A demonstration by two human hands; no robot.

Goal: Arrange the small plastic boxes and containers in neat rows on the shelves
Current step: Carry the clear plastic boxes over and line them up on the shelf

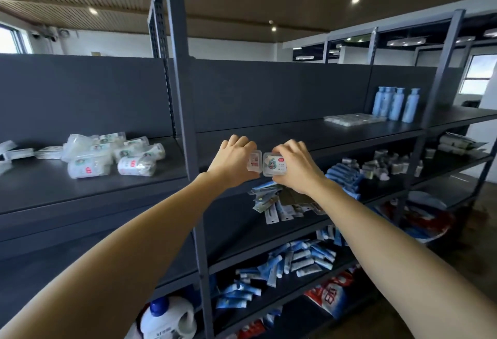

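Observation:
My left hand [233, 161] grips a small clear plastic box [254, 161] with a red and white label, held upright. My right hand [295, 164] grips a second small clear box [273, 164] with a picture label, right beside the first. Both boxes are held in front of the front edge of the dark top shelf [317, 134]. A flat row of clear boxes [352, 119] lies on that shelf at the right. Several clear boxes and wrapped packs [113, 154] lie jumbled on the left shelf [48, 185].
A grey upright post [185, 112] stands just left of my hands. Several blue bottles [395, 103] stand at the far right of the top shelf. Lower shelves hold sachets [271, 201], blue tubes [295, 260], blue cloths [344, 177] and a white detergent jug [166, 317].

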